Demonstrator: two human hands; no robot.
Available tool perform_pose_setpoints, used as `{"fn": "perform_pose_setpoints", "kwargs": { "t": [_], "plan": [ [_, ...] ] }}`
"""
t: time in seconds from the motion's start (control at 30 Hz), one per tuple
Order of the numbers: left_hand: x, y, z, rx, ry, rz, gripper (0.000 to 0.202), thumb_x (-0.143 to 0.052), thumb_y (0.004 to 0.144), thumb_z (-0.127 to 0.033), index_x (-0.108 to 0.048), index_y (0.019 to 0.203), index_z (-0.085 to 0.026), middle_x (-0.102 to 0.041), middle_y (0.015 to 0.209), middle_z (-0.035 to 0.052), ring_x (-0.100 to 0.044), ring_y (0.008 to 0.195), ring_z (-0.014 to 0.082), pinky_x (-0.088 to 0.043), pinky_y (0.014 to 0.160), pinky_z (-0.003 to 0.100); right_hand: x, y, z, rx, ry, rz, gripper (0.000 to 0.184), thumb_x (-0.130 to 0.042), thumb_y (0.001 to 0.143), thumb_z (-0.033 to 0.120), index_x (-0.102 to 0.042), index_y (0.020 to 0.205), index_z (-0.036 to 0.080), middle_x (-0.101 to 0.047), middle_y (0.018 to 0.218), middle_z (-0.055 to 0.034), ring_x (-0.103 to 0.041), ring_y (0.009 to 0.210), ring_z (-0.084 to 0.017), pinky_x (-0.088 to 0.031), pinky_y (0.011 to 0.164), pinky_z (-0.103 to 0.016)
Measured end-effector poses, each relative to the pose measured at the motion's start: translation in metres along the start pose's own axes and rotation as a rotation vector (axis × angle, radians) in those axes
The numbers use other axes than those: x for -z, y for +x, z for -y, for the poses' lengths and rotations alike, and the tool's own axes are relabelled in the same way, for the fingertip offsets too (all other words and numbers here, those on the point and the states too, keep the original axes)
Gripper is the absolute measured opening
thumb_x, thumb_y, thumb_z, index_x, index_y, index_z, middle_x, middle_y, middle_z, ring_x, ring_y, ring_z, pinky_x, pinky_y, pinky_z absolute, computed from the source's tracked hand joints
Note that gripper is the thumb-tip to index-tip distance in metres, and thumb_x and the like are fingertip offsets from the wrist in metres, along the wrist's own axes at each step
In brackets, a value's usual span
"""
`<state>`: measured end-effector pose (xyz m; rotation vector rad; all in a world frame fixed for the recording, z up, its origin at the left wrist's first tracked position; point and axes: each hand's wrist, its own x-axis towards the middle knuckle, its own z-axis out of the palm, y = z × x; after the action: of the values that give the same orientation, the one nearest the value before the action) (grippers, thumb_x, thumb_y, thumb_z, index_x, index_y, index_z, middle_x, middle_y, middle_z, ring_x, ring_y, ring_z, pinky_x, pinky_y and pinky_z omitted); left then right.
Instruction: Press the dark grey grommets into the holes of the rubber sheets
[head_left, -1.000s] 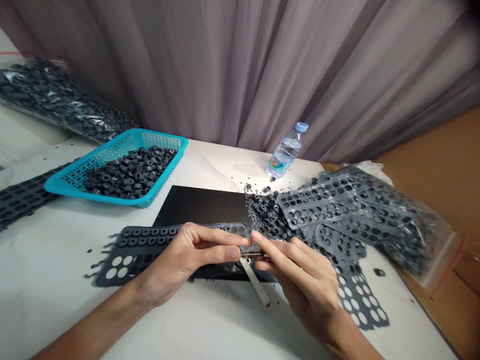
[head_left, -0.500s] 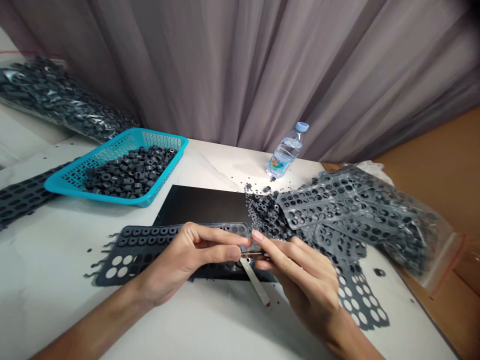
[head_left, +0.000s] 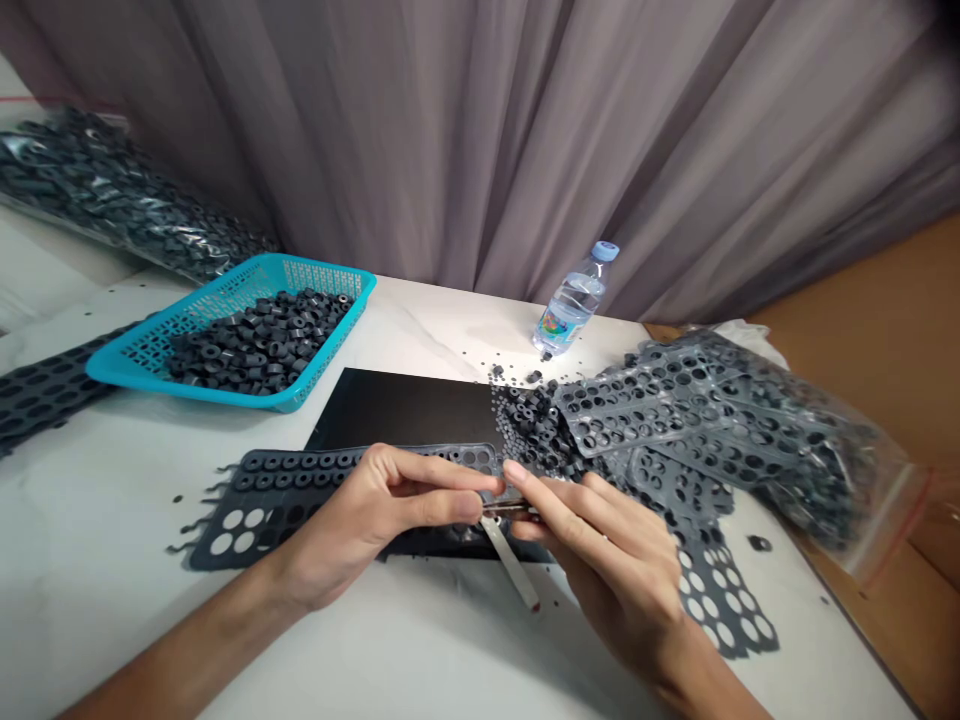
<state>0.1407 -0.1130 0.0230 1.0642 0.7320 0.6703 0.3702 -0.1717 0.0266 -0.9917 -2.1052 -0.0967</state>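
Note:
My left hand (head_left: 394, 510) is closed in a pinch over the dark perforated rubber sheet (head_left: 259, 482); whatever sits between thumb and index finger is too hidden to make out. From the right, my right hand (head_left: 600, 530) grips slim metal tweezers (head_left: 510, 507), whose tips reach the left thumb. Both index fingertips nearly meet. Rows of small black rubber rings sit in the sheet's upper holes, while some lower holes show white table through them. Below the fingers lies a flat pale strip (head_left: 514, 568) with a reddish end.
A blue basket (head_left: 281, 402) of black rings stands at left, before a large bag (head_left: 135, 205) of similar pieces. Loose rings (head_left: 536, 420) and punched sheets (head_left: 637, 400) pile up at right, beside a clear plastic bag (head_left: 862, 500). A water bottle (head_left: 574, 305) stands behind.

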Motion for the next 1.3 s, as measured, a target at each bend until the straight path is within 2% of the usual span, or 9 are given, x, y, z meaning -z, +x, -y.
{"fn": "perform_pose_setpoints", "kwargs": {
  "t": [0.33,0.6,0.93,1.1,1.3],
  "plan": [
    [0.000,-0.001,-0.001,0.019,-0.001,-0.002,0.016,-0.085,0.082,-0.032,-0.086,0.097,-0.028,-0.083,0.105,0.0025,-0.074,0.101,0.0182,-0.052,0.093,0.023,0.001,0.000,0.001,0.016,-0.027,-0.010,0.052,-0.062,0.101,0.008,-0.053,0.152,0.017,-0.076,0.098,-0.0062,-0.054,0.073,-0.013,-0.045,0.064,-0.026],
    [-0.002,-0.002,-0.002,0.035,0.000,0.001,0.017,-0.085,0.083,-0.032,-0.085,0.099,-0.027,-0.083,0.105,0.0033,-0.074,0.101,0.0198,-0.052,0.093,0.026,0.002,-0.002,-0.001,0.055,-0.124,-0.012,0.065,-0.068,0.096,0.006,-0.047,0.156,0.019,-0.078,0.100,-0.0068,-0.052,0.068,-0.014,-0.044,0.061,-0.028],
    [-0.003,-0.002,-0.001,0.035,-0.014,0.004,0.018,-0.085,0.083,-0.032,-0.085,0.100,-0.027,-0.083,0.105,0.0028,-0.074,0.100,0.0184,-0.052,0.092,0.023,0.001,-0.010,-0.004,0.079,-0.191,-0.011,0.066,-0.072,0.094,0.007,-0.049,0.155,0.016,-0.078,0.103,-0.0091,-0.053,0.068,-0.015,-0.043,0.061,-0.030],
    [-0.003,-0.003,0.000,0.043,-0.013,0.003,0.017,-0.085,0.083,-0.033,-0.085,0.099,-0.027,-0.083,0.103,0.0032,-0.074,0.097,0.0181,-0.052,0.091,0.024,0.002,-0.011,-0.005,0.082,-0.213,-0.027,0.066,-0.069,0.097,0.011,-0.046,0.157,0.021,-0.079,0.102,-0.0073,-0.054,0.067,-0.014,-0.044,0.061,-0.029],
    [-0.003,-0.003,-0.001,0.051,-0.010,0.014,0.018,-0.085,0.083,-0.033,-0.085,0.100,-0.027,-0.083,0.103,0.0050,-0.074,0.097,0.0196,-0.053,0.091,0.026,0.004,-0.007,-0.003,0.092,-0.209,-0.047,0.063,-0.068,0.097,0.010,-0.049,0.156,0.018,-0.079,0.100,-0.0086,-0.055,0.065,-0.015,-0.044,0.060,-0.030]
  ]
}}
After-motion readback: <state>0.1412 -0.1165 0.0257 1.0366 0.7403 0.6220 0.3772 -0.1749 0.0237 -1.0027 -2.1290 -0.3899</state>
